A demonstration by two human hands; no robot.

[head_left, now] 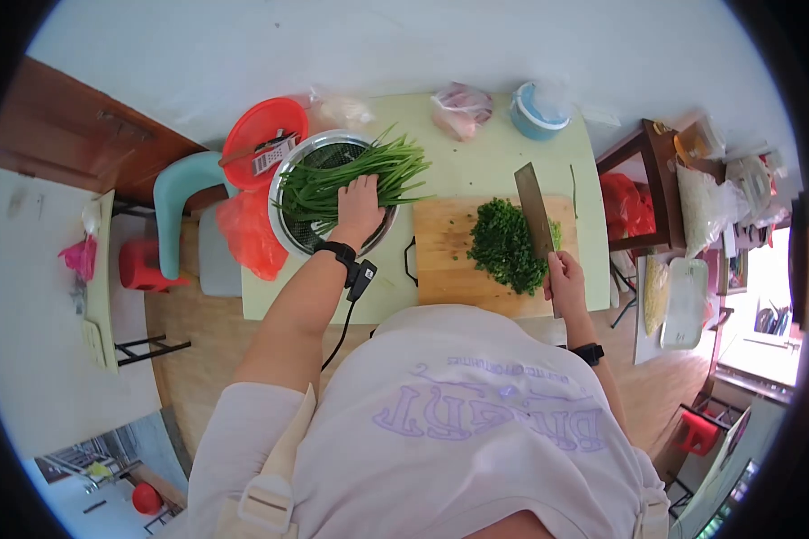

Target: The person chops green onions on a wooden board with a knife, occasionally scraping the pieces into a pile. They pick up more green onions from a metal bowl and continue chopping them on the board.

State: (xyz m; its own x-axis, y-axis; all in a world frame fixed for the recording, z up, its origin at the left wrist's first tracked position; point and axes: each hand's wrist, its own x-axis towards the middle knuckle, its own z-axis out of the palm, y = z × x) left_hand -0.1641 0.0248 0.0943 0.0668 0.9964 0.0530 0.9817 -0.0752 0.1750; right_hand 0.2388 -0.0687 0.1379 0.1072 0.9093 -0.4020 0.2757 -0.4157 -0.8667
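A bunch of long green chives lies across a round metal basin, its ends sticking out past the right rim. My left hand is closed over the bunch with its fingers curled into it. My right hand grips the handle of a cleaver, whose blade points away from me over the right part of the wooden cutting board. A pile of chopped greens sits on the board, left of the blade. Some lighter chopped bits show just right of it.
The pale green table backs onto a wall. A red basin with a grater and a red plastic bag are at its left. A bagged item and a blue tub stand at the back. A stray stalk lies right of the board.
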